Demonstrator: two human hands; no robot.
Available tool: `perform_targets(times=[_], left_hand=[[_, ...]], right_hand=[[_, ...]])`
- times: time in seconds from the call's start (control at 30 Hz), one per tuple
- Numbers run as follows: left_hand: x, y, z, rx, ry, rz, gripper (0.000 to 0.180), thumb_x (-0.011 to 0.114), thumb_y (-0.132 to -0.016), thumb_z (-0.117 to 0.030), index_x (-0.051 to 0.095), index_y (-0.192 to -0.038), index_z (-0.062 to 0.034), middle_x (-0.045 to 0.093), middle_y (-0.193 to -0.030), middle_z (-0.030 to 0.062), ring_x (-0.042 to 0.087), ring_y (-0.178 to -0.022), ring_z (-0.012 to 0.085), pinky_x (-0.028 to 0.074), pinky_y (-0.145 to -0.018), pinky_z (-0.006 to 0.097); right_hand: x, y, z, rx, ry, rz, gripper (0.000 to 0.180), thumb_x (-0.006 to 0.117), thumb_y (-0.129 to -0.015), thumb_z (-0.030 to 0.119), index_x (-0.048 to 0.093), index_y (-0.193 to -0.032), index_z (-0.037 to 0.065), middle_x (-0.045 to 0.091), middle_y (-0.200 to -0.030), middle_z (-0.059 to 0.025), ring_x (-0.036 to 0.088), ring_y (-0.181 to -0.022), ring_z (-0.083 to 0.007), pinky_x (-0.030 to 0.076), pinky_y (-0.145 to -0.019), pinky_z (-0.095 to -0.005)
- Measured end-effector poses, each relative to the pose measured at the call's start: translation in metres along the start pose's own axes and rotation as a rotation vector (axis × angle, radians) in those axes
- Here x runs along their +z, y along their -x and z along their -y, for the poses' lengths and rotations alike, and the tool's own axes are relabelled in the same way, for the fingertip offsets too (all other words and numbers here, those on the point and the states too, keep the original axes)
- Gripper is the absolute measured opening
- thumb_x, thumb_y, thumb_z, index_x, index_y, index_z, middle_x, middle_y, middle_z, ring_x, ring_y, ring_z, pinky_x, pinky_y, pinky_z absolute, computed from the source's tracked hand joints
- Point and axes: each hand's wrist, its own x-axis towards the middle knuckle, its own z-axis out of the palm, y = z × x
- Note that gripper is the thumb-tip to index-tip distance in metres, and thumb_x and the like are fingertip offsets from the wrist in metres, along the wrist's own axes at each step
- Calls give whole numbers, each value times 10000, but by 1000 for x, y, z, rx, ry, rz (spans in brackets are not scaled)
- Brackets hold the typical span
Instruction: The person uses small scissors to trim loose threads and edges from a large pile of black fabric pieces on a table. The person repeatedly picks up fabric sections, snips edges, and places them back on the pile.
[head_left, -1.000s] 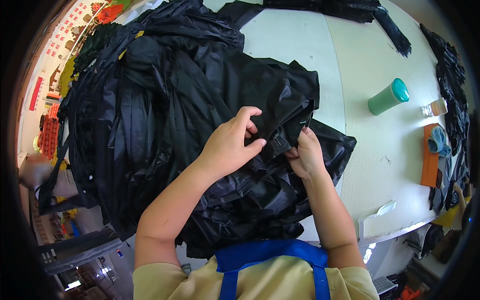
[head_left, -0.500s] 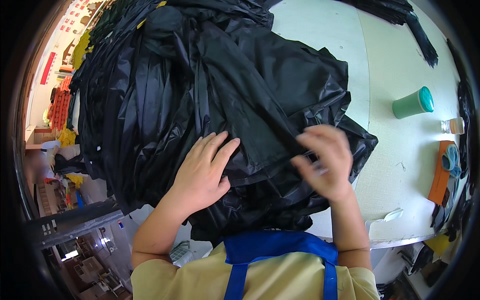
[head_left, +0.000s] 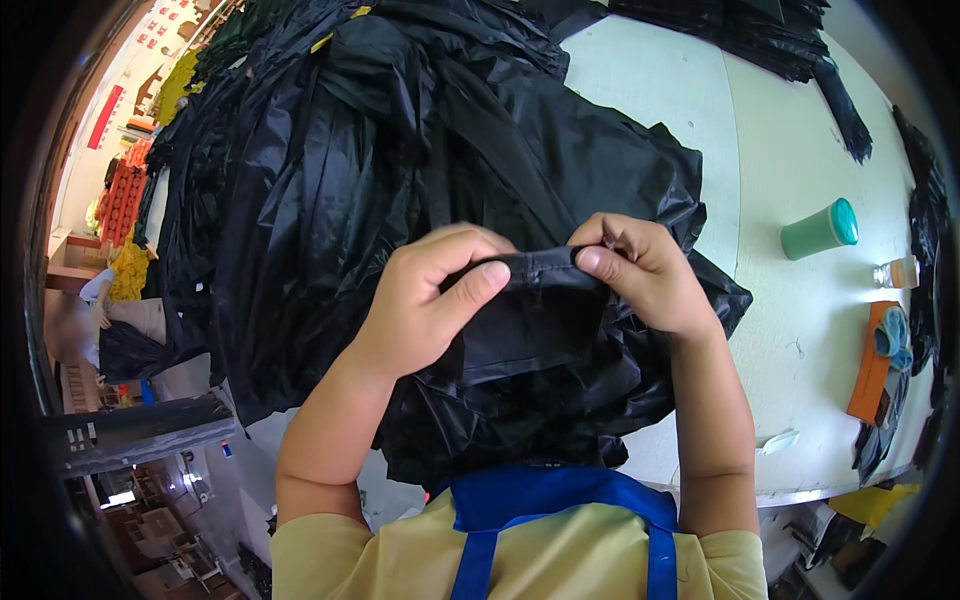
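Observation:
A large black garment [head_left: 560, 140] of shiny thin fabric lies bunched across the table in front of me. Between my hands a stitched, folded edge [head_left: 545, 262] of it is lifted and stretched. My left hand [head_left: 425, 295] pinches that edge with its thumb on top; its other fingers are partly blurred and behind the cloth. Gripping the same edge a short way to the right is my right hand [head_left: 645, 275], thumb pressed on the fabric and fingers curled. Below them, loose folds of the black fabric hang toward my blue apron [head_left: 560, 495].
On the pale table [head_left: 770, 340], to the right, stand a green cup [head_left: 820, 230], a small clear jar [head_left: 897, 273] and an orange box [head_left: 870, 360] with a blue cloth [head_left: 892, 338]. Black fabric stacks [head_left: 730, 35] lie at the far edge. Another person [head_left: 130, 320] is at left.
My left hand was resting flat on the fabric and my right hand was moving above it. Both have closed on the stitched edge, which is raised between them.

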Motion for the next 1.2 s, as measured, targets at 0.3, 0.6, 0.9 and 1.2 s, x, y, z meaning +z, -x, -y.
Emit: perform_targets(times=[0.3,0.6,0.9,1.2], left_hand=[[11,0,7,-226,370,-139,57,555,-907,-40,594,-940,-16,575,-846,-19,458,-744,22,363,-687,173],[15,-2,-8,-270,433,-45,137,565,-897,-58,604,-1013,5,590,-886,-17,446,-736,15,362,-680,168],[16,-1,-8,-218,349,15,156,523,-916,-54,608,-1033,5,615,-935,-2,518,-830,43,419,-763,193],[17,-2,-10,-289,407,13,189,547,-915,-103,611,-1043,22,613,-935,-1,473,-778,24,380,-728,178]], right_hand=[[2,15,5,-542,733,-390,299,691,-782,147,512,-993,33,553,-830,-83,515,-612,-210,417,-556,-304],[2,20,10,-680,948,-367,356,775,-641,197,635,-948,82,603,-825,-34,562,-653,-188,405,-574,-305],[5,17,7,-695,825,-341,326,789,-631,201,676,-916,91,620,-812,-14,562,-633,-165,384,-563,-292],[3,22,1,-744,894,-385,319,793,-626,197,679,-907,97,611,-786,3,533,-594,-144,351,-539,-284]])
